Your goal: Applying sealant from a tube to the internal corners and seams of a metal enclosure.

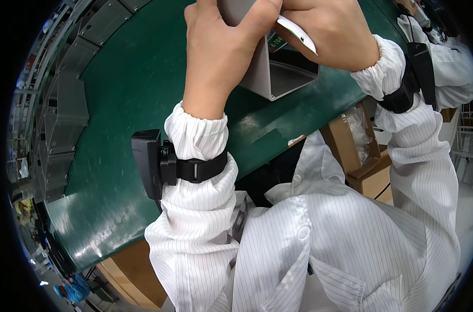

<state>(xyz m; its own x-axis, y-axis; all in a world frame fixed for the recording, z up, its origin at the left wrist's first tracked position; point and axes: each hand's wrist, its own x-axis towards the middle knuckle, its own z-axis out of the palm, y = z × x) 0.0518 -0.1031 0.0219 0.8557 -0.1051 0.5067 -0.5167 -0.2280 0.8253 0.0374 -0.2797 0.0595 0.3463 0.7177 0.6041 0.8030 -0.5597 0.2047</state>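
A grey rectangular metal housing [255, 78] with an open end stands tilted over the green table, at the top of the view. My left hand [221, 44] is closed around its side, thumb across the top face. Beside it my right hand [332, 31] is curled, with a slim white curved plastic piece [299, 35] sticking out from under its fingers. That piece lies against the housing's edge, and its far end is hidden. A green printed label [279, 42] shows near the housing's opening. The fingertips of both hands are covered or cut off by the upper edge.
Several similar grey housings [65, 101] line the left side of the green table [127, 104]. Cardboard boxes [340, 138] with clear plastic wrapping sit below the table's near edge. Another person's sleeve [455, 67] shows at the upper right, and a person in blue [75, 288] is far off.
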